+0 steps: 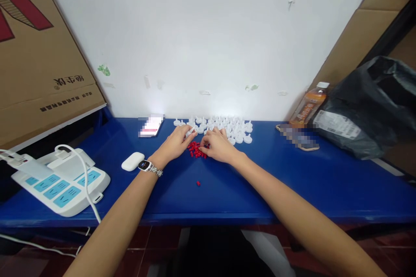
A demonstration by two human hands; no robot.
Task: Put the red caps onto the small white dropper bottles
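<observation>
My left hand [175, 142] is closed around a white plastic nozzle cap [191, 131], a round base with a thin spout, tilted in the fingers. Beside it, my right hand [216, 143] reaches into a pile of small red caps [196, 152], thumb and forefinger pinched at a red cap on the pile's right side. The fingers partly cover that cap. Behind both hands stand many more white nozzle caps [238, 132], mostly with spouts up. One loose red cap [198, 183] lies nearer the table's front edge.
On the blue table [227, 199], a white earbud case [133, 161] and a power strip [61, 186] with cables sit left. A lit phone [152, 125] lies behind them. At right are another phone [299, 137], an orange drink bottle [308, 106] and a black plastic bag [367, 108].
</observation>
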